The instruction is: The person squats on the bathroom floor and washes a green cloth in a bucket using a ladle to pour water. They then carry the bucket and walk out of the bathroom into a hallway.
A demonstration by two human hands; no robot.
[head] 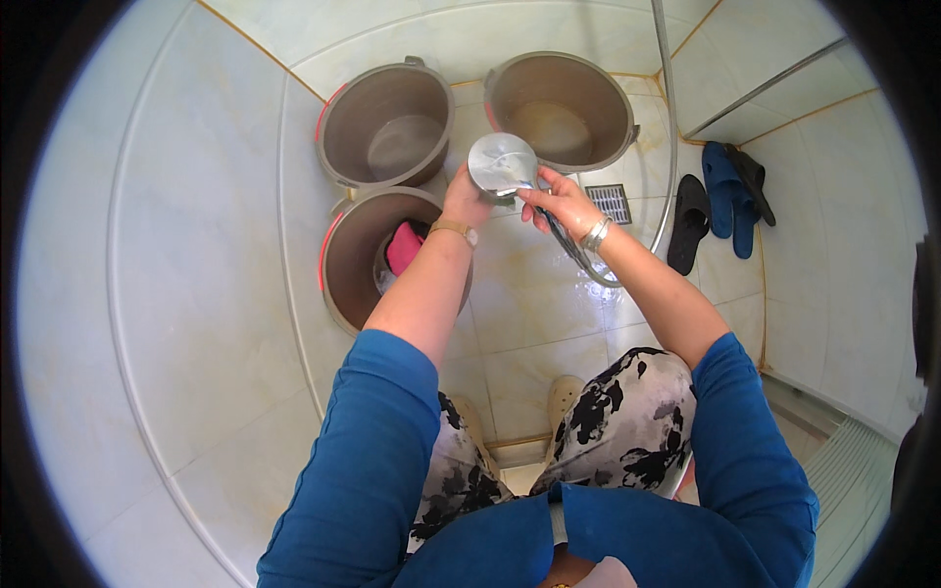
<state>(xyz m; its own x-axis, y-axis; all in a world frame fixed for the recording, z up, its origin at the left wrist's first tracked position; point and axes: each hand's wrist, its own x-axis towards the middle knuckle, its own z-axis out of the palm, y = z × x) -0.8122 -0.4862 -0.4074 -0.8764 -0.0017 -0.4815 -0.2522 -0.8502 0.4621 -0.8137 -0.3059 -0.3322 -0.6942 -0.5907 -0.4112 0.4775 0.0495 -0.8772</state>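
A round chrome shower head (503, 163) is between my hands, over the tiled floor and just in front of the buckets. My right hand (562, 200) grips its handle, from which a metal hose (588, 268) loops down. My left hand (466, 198) is at the left edge of the head, its fingers partly hidden behind it; whether it grips or only touches cannot be told. Below my left forearm stands a brown plastic bucket (345, 257) with a pink and black cloth (404, 248) inside. Two more brown buckets stand behind, at left (386, 121) and at right (562, 110), each with some liquid at the bottom.
A floor drain (609, 203) lies right of my right hand. Black slippers (689, 224) and blue slippers (720, 187) are by the right wall. The hose (670, 132) hangs down at the upper right. Wet floor tiles (540, 301) shine below my hands.
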